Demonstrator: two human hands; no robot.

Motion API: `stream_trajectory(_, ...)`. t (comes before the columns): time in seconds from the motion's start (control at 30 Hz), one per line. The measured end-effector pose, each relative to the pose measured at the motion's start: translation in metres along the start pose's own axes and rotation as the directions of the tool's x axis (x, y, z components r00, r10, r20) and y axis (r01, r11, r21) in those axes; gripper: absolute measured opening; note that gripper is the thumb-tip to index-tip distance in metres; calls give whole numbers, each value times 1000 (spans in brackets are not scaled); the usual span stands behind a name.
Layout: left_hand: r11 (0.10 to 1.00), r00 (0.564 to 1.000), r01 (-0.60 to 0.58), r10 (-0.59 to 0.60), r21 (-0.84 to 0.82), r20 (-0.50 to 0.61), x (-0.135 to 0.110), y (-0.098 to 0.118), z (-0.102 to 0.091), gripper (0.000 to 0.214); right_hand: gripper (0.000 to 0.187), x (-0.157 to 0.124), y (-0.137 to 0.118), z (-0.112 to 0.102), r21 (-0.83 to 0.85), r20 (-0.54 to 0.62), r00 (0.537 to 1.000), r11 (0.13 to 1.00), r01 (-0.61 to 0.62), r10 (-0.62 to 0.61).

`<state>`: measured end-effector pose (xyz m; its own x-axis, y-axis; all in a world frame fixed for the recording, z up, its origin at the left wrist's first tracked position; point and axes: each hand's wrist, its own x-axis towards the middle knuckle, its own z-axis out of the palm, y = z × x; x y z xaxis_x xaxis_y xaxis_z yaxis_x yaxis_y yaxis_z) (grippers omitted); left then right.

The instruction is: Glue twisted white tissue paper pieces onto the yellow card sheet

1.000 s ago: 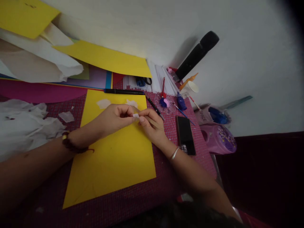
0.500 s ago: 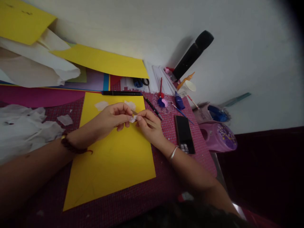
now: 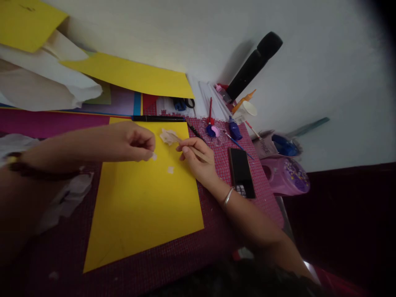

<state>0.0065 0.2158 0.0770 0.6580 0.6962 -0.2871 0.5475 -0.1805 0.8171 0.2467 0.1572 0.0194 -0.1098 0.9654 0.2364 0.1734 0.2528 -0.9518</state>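
A large yellow paper sheet (image 3: 142, 198) lies on the red checked cloth. My left hand (image 3: 133, 142) hovers over its upper part with the fingers pinched on a tiny white paper scrap (image 3: 154, 156). My right hand (image 3: 194, 159) rests at the sheet's right edge, closed on a thin brush or stick (image 3: 188, 146) whose tip touches a crumpled white tissue piece (image 3: 168, 136). A small white scrap (image 3: 170, 169) lies loose on the yellow sheet between the hands.
A black phone (image 3: 241, 172), a paint palette (image 3: 214, 132) with brushes, a blue bottle (image 3: 235, 130), a black marker (image 3: 157, 119), scissors (image 3: 182, 103) and a pink container (image 3: 286, 175) lie to the right. White tissue (image 3: 71, 192) and coloured sheets (image 3: 130, 76) lie left and behind.
My hands have parted: the left moved left, away from the right. A small white scrap now lies on the yellow sheet. The stick's tip now reaches the tissue piece.
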Motion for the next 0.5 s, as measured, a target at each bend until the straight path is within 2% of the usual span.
stream_trajectory(0.07, 989, 999, 37, -31, 141, -45, -10, -5, -23, 26, 34, 2, 1, 0, 57, -10, 999, 998, -30, 30)
stream_trajectory(0.13, 973, 967, 123, -74, 196, -243, -21, -5, -39, 33, 39, 4, 3, 1, 106, -9, 997, 992, -70, 71)
stream_trajectory(0.23, 970, 838, 175, -59, 166, -542, -38, 10, -48, 36, 46, 6, 8, 2, 209, 4, 991, 969, -134, 136)
stream_trajectory(0.27, 974, 802, 167, -43, 155, -595, -44, 17, -49, 34, 48, 6, 9, 2, 247, 4, 989, 959, -142, 145)
stream_trajectory(0.33, 978, 764, 163, -41, 132, -643, -52, 29, -49, 26, 51, 7, 13, 1, 286, -7, 985, 944, -164, 173)
stream_trajectory(0.4, 978, 756, 180, -69, 106, -651, -57, 31, -51, 16, 52, 7, 15, 0, 291, 4, 982, 940, -180, 187)
stream_trajectory(0.43, 974, 775, 199, -90, 105, -625, -60, 28, -53, 13, 52, 8, 16, 0, 285, 11, 982, 941, -184, 189)
stream_trajectory(0.5, 954, 845, 266, -161, 141, -510, -66, 14, -55, 8, 52, 8, 15, -1, 271, 25, 983, 945, -182, 182)
